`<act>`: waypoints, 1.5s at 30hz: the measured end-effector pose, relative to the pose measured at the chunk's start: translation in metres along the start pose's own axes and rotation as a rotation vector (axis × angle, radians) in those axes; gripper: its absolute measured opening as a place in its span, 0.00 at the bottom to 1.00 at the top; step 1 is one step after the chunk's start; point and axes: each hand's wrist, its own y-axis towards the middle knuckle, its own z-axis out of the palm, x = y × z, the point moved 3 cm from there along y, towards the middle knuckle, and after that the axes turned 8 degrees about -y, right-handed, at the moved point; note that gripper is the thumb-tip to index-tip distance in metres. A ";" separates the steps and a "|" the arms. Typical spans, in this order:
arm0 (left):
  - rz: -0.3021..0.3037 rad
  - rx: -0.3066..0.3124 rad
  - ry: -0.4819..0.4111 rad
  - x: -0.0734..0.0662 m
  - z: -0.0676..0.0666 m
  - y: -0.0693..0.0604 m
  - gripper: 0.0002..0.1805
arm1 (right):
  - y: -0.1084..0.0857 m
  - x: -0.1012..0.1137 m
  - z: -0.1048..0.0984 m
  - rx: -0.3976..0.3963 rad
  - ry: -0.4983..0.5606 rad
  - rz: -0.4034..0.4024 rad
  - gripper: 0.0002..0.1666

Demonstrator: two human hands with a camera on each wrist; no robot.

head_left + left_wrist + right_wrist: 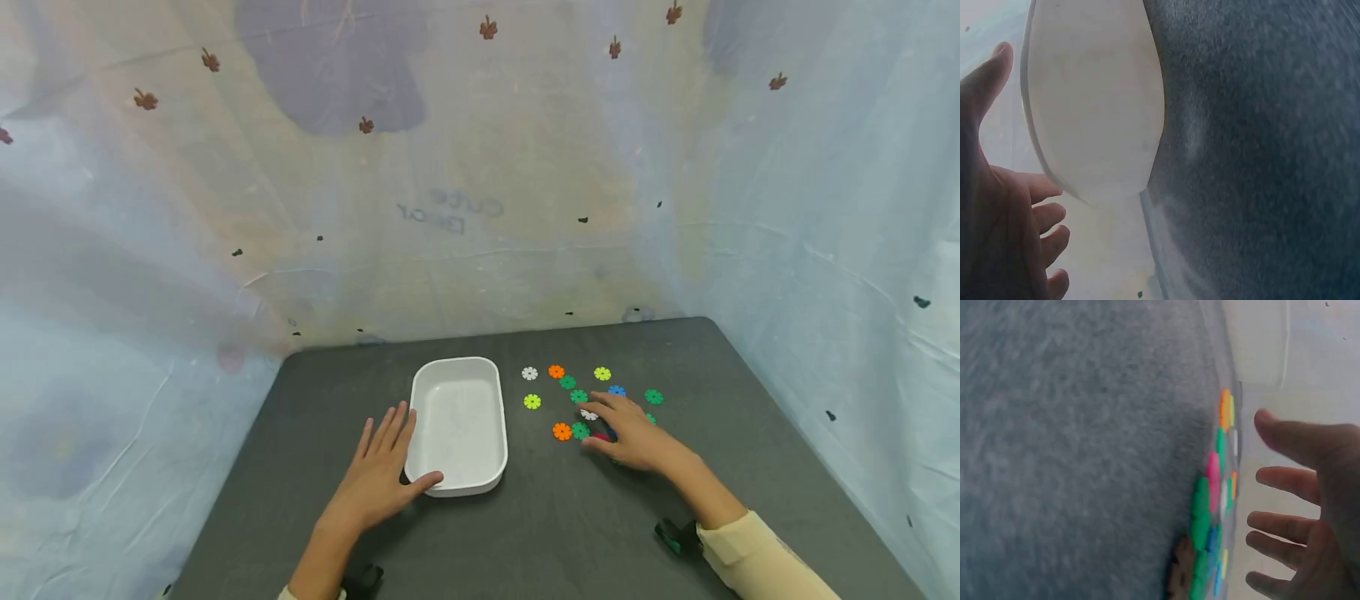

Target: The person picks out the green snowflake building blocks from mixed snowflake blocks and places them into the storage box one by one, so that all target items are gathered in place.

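A white rectangular tray (pixel 459 429) lies on the dark table. My left hand (pixel 377 482) is at its near left side, fingers spread, thumb by the near rim; contact with the rim is hard to tell. Right of the tray, several notched plastic discs are scattered, among them an orange disc (pixel 562 431), a lime disc (pixel 532 402) and a green disc (pixel 654 397). Over this group hovers my right hand (pixel 633 435), fingers loosely extended and holding nothing. It hides some discs in the head view; the right wrist view shows a pink disc (pixel 1213 481) and a brown disc (pixel 1180 569).
The grey table (pixel 480 550) has rounded far corners. A pale sheet (pixel 480 283) with small brown leaf shapes and mirrored writing hangs behind it and along both sides. A dark strap piece (pixel 677 537) is at the right wrist.
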 end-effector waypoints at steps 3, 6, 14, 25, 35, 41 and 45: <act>0.005 0.013 -0.003 -0.001 0.003 0.003 0.65 | 0.006 0.000 0.004 -0.019 -0.004 -0.014 0.30; 0.007 0.031 -0.013 -0.003 0.007 0.004 0.66 | 0.012 0.001 0.008 -0.034 -0.013 -0.029 0.22; 0.002 0.035 -0.032 -0.003 0.013 0.006 0.69 | 0.021 0.000 0.014 -0.028 -0.062 -0.016 0.13; -0.019 0.055 -0.062 -0.004 0.015 0.007 0.72 | 0.025 0.005 0.007 0.008 0.012 -0.071 0.13; -0.014 0.045 -0.078 -0.005 0.015 0.005 0.72 | 0.033 0.013 -0.004 0.115 0.141 -0.081 0.07; -0.002 0.045 -0.079 -0.006 0.014 0.004 0.72 | 0.041 0.023 -0.014 0.101 0.218 -0.086 0.03; -0.006 0.055 -0.070 -0.005 0.014 0.005 0.72 | 0.050 0.034 -0.019 0.086 0.236 -0.103 0.03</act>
